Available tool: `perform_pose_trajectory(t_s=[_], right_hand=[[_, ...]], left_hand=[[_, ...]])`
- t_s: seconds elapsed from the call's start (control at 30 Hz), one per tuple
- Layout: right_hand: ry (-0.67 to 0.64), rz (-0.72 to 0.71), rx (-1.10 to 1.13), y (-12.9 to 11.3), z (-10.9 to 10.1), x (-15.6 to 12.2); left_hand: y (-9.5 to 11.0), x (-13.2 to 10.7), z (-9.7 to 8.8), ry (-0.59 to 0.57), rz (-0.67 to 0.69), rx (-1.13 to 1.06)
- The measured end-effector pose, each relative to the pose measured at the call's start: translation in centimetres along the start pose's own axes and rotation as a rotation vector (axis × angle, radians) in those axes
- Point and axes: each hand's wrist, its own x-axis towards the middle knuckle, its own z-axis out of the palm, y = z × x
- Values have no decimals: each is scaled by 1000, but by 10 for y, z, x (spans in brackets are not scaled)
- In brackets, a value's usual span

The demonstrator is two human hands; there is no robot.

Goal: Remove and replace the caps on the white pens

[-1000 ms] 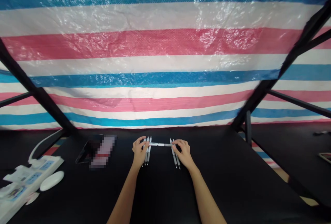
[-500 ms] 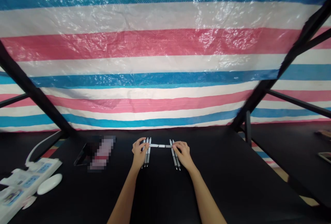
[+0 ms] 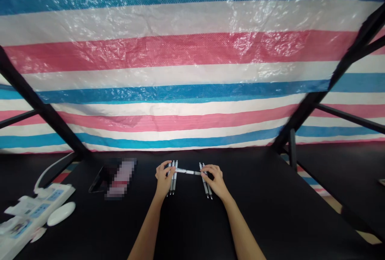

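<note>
Going off crosswise pen [image 3: 189,172] here. Near side: decent open lane of table [image 3: 192,224] between forearms. Left end: blocked by left hand [image 3: 164,175] plus three pens [image 3: 175,182]. Right end: right hand [image 3: 214,176] plus two pens [image 3: 205,188], same deal. Way left: phone [image 3: 98,182], power strip [image 3: 38,211] in way. Farther right: wide free stretch up to black post [image 3: 300,119]. Beyond pen: short gap, then striped sheet [image 3: 180,53].

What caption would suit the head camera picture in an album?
Left hand and right hand hold a pen by its ends, with more pens lying near each hand on the black table.
</note>
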Motion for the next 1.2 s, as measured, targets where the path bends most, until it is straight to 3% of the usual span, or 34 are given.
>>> perform_pose_trajectory(t_s=[0.17, 0.83, 1.2], right_hand=[[1, -14, -70, -1, 2, 0], [61, -13, 50, 11, 4, 2], [120, 54, 260, 30, -10, 5]], left_hand=[[1, 0, -1, 2, 0, -16], [0, 2, -4, 29, -44, -123], [-8, 4, -3, 102, -117, -278]])
